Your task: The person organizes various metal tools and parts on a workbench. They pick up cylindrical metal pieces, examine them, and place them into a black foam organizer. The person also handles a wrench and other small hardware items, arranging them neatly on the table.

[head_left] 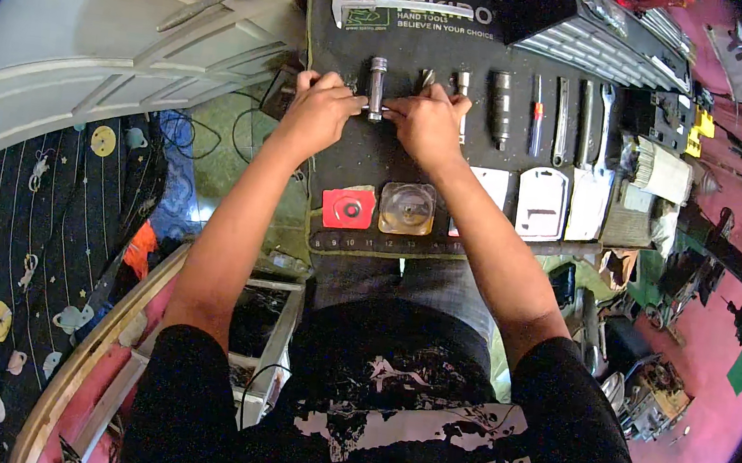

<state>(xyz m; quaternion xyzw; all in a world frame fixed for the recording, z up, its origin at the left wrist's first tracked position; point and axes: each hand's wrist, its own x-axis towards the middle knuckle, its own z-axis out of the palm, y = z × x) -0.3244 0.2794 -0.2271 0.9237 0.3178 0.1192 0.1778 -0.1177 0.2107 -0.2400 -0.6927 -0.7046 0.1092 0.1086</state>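
Head view: we see the left hand [319,109] and right hand [427,121] both pinched on a thin rod [389,109] crossing an upright metal cylinder [375,88] on the black mat [489,158], red case [348,208] nearer us.

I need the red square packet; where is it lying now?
In the head view, the red square packet lies on the black mat's near edge, just left of the clear round case, below the left hand.

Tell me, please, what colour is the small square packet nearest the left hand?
The square packet is red, clearest in the head view.
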